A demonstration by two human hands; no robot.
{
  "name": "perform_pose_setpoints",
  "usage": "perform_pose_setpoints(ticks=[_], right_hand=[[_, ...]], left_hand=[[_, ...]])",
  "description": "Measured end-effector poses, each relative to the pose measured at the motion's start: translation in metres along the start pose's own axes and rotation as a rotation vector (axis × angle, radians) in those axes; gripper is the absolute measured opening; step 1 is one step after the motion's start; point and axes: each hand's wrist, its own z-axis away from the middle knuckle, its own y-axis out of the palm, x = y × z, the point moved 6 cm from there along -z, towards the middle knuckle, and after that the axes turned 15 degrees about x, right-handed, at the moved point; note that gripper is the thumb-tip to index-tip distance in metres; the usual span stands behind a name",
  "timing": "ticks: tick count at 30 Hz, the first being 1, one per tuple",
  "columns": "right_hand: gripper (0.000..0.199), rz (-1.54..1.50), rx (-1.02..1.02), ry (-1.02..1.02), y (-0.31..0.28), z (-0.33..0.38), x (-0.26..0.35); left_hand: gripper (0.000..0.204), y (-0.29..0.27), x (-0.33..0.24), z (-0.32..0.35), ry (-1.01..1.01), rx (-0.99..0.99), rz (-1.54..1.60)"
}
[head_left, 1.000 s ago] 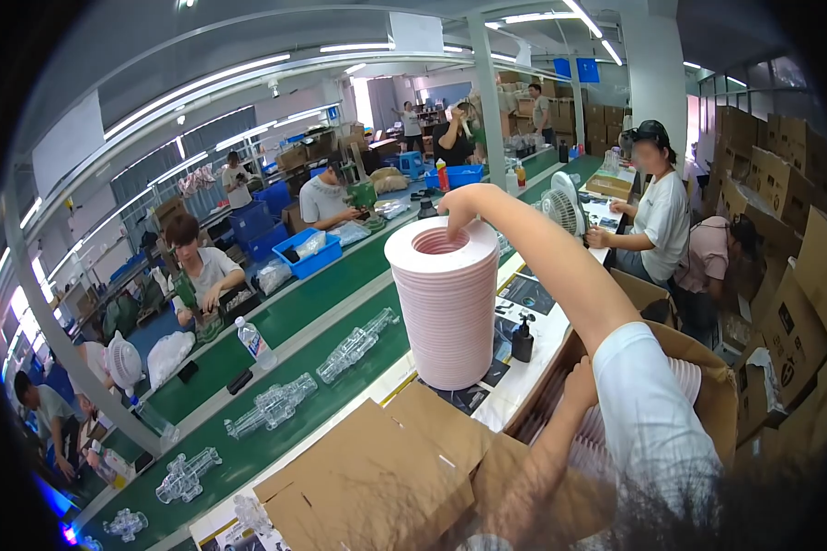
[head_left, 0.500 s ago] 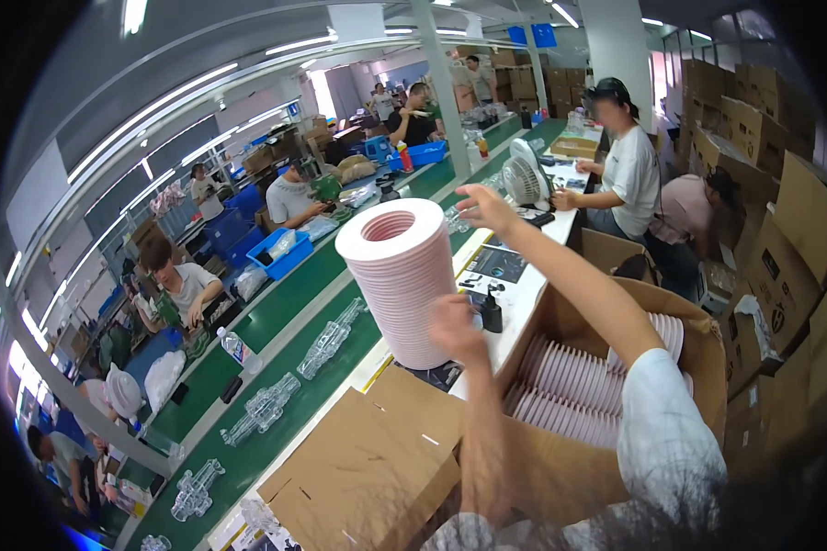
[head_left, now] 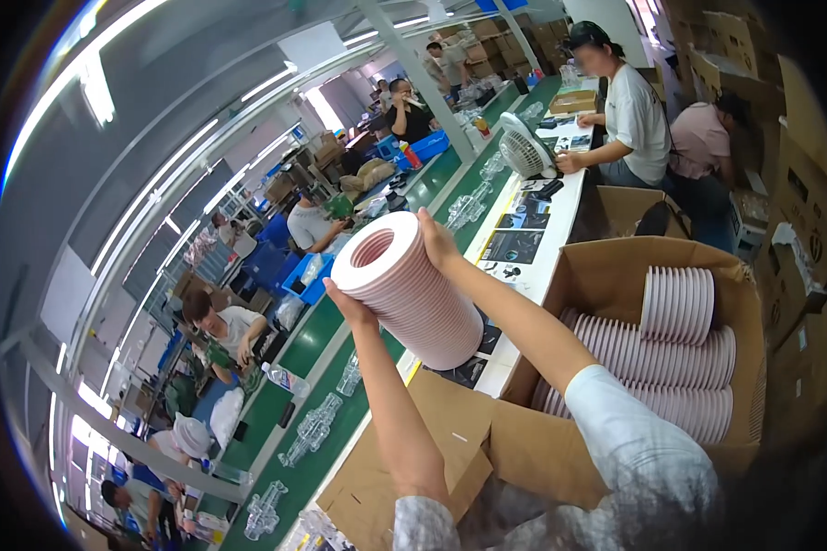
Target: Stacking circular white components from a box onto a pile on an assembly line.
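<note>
A tall stack of white and pinkish flat rings (head_left: pixel 418 298), with a round hole through the middle, stands on the white worktable (head_left: pixel 560 216). My left hand (head_left: pixel 349 308) presses against the stack's left side near the top. On the opposite side my right hand (head_left: pixel 437 242) holds the upper rings, its fingers partly hidden behind them. The hands clasp the stack between them. To the right, an open cardboard box (head_left: pixel 606 262) contains more rows of the same rings (head_left: pixel 652 354).
A green conveyor (head_left: pixel 340 367) runs along the table's far side, carrying clear plastic parts (head_left: pixel 312 430). Box flaps (head_left: pixel 432 413) reach over the near table edge. Beyond the stack are a white fan (head_left: pixel 524 147) and a seated person (head_left: pixel 629 119). Cartons line the right side.
My left hand has moved from the stack's near lower side to its left top side. My right hand has come in from the air onto the right side. The view has tilted.
</note>
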Motion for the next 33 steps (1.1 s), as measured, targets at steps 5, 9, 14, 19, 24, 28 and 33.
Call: perform_pose_setpoints(ticks=[5, 9, 14, 19, 24, 28, 33], right_hand=[[0.073, 0.057, -0.042, 0.032, 0.009, 0.000, 0.000], [0.068, -0.019, -0.098, -0.064, -0.016, -0.010, -0.016], [0.066, 0.014, 0.029, -0.072, 0.016, 0.028, -0.026], [0.065, 0.023, -0.073, -0.056, 0.007, 0.039, -0.023], [0.063, 0.032, -0.153, -0.017, -0.004, 0.041, -0.036], [0.061, 0.074, -0.097, 0.012, -0.016, 0.069, -0.077], [0.060, 0.117, -0.137, -0.002, 0.000, 0.081, -0.069]], left_hand=[[0.077, -0.014, -0.001, -0.002, -0.041, -0.007, 0.043], [0.078, 0.000, 0.005, -0.011, -0.056, 0.091, 0.036], [0.072, -0.029, 0.016, 0.016, 0.041, -0.066, 0.011], [0.065, -0.004, 0.013, 0.019, -0.015, -0.052, 0.036], [0.066, -0.030, 0.033, 0.022, -0.047, -0.104, 0.062], [0.060, -0.018, 0.063, 0.032, -0.106, -0.105, 0.020], [0.072, -0.028, 0.055, 0.041, -0.141, -0.076, -0.043]])
